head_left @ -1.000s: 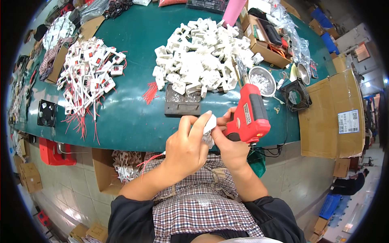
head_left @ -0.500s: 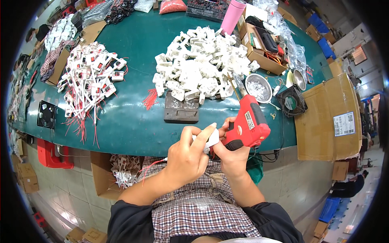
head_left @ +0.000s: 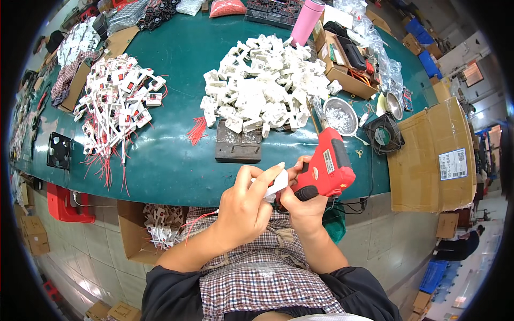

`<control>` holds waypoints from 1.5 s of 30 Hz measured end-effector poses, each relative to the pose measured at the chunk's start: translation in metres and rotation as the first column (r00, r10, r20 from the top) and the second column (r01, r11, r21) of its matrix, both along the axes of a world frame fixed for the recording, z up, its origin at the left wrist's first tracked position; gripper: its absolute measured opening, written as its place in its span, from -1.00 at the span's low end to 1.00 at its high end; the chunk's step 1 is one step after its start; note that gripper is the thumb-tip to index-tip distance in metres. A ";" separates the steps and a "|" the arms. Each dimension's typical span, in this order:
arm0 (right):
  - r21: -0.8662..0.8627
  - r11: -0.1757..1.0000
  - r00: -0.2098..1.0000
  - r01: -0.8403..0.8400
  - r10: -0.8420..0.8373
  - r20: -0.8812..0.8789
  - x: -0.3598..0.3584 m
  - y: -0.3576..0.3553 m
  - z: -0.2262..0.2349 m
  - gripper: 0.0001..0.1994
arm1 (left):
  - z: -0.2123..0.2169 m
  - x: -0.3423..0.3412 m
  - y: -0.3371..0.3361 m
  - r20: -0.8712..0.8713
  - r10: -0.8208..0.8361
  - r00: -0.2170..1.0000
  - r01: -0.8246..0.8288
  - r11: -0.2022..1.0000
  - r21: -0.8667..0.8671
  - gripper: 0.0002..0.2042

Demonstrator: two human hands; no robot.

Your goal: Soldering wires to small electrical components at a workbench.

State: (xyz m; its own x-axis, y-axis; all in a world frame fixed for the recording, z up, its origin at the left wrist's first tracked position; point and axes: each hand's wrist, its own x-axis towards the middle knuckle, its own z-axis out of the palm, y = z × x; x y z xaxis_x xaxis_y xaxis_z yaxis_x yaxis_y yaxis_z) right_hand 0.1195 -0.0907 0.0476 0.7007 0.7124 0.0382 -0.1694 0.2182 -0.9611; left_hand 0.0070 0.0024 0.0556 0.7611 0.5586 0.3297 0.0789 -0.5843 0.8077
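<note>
Head view: the left hand [head_left: 243, 203] pinches a white plastic housing [head_left: 276, 183] between thumb and fingers, just above the person's lap at the near edge of the green table [head_left: 182, 166]. Thin red wires [head_left: 201, 218] trail from the wrist side of that hand, over the forearm. The right hand [head_left: 306, 211] is wrapped around the handle of a red-and-black pistol-shaped tool [head_left: 333, 160], whose front end points away from the body, toward the pile of white housings [head_left: 257, 91]. The right thumb is close to the held housing; whether it touches cannot be told.

The pinch on the small housing looks like the weak point: with the right hand already loaded by the tool, a slack left grip could let the part twist or drop into the lap. The wires hang loose and could catch on the plaid apron [head_left: 267, 286], tugging their ends. If the tool swings as the wrist turns, its front could knock the pile or tip the metal bowl [head_left: 352, 127] nearby, spilling the small clear bits. Should that tool run hot, fingers this near would be at risk.
</note>
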 end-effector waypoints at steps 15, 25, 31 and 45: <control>-0.026 0.998 0.983 0.058 -0.053 0.176 0.004 0.000 0.004 -0.43 | -0.009 -0.004 0.026 0.094 -0.240 0.966 0.228 0.628 -0.745 -0.43; -0.129 0.992 0.999 0.007 -0.002 0.041 -0.008 -0.001 0.001 -0.43 | -0.003 -0.006 0.015 -0.061 -0.128 0.990 0.095 0.919 -0.383 -0.55; -0.065 0.997 0.987 0.038 -0.027 0.160 -0.007 -0.002 0.003 -0.43 | -0.007 -0.003 0.017 -0.026 -0.133 0.991 0.096 0.826 -0.555 -0.62; -0.037 0.996 0.978 0.086 -0.078 0.193 -0.002 -0.008 -0.001 -0.42 | -0.021 -0.008 0.019 -0.060 -0.135 0.989 0.072 0.797 -0.600 -0.68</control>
